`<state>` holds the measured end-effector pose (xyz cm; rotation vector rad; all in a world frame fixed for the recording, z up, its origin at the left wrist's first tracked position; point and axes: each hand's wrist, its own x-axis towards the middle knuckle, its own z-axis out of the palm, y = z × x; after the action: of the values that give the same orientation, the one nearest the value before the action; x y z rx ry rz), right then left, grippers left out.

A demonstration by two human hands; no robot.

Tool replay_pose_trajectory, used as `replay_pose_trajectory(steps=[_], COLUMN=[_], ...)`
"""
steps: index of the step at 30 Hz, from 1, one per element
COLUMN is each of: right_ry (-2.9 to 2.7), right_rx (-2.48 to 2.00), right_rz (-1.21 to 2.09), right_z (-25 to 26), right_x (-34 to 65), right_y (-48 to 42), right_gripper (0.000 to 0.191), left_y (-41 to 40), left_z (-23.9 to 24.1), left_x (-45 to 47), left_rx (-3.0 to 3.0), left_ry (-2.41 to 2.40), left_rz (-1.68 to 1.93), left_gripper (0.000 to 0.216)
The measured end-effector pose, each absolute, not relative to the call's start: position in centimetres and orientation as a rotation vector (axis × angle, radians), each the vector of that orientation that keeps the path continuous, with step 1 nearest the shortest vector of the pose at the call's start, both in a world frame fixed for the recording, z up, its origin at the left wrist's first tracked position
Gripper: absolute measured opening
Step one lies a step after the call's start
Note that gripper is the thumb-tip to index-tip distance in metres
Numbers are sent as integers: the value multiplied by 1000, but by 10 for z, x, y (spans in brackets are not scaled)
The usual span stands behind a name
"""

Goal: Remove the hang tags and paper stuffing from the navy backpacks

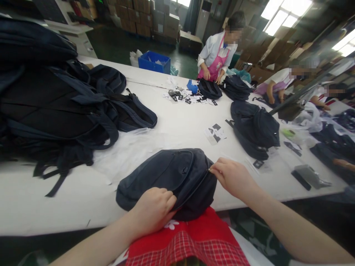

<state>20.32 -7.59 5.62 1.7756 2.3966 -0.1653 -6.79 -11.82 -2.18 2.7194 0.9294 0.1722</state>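
Observation:
A dark navy backpack (pixel 158 173) lies on its back at the near edge of the white table (pixel 183 122), against my red apron. My right hand (pixel 231 177) pinches the small zipper pull at the bag's right end, where a long zipper runs along its side. Curled over the near side of the backpack, my left hand (pixel 155 207) grips the fabric beside that zipper. Its fingertips are partly hidden in the cloth.
Dark backpacks (pixel 55 99) are heaped on the left, next to clear plastic bags (pixel 130 147). Another backpack (pixel 255 125) lies at right. Scattered tags (pixel 188 96) and a blue bin (pixel 154 62) are farther back. Co-workers (pixel 217 51) handle bags across the table and at right.

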Motion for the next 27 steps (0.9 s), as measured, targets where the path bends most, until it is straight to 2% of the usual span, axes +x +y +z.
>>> replay_pose_trajectory(steps=[5,12,17,21,24,27], right_ry=[2444,2638,2340,2104,1886,1679], right_rx=[1797,1756,1719,1526,1355,1299], right_rz=[-267,-774,-565,-417,-538,-687], right_z=[46,39,42,38,17,-10], right_x=[210,215,199,186,181,184], right_y=[-66,-41,-15,1,7,6], right_gripper=[26,24,27,33,32,18], left_y=[-125,-128,-127,-127,-126,-124], left_z=[-31,-32,-30,-30,-29,-28], left_x=[-79,-85,-83,-80,-77,-73], left_rx=[2769,2804,2810,2811,2815,2821], left_ry=[964,939,935,915,875,820], left_rz=[315,350,315,264,239,210], left_gripper=[18,20,19,18,18,19])
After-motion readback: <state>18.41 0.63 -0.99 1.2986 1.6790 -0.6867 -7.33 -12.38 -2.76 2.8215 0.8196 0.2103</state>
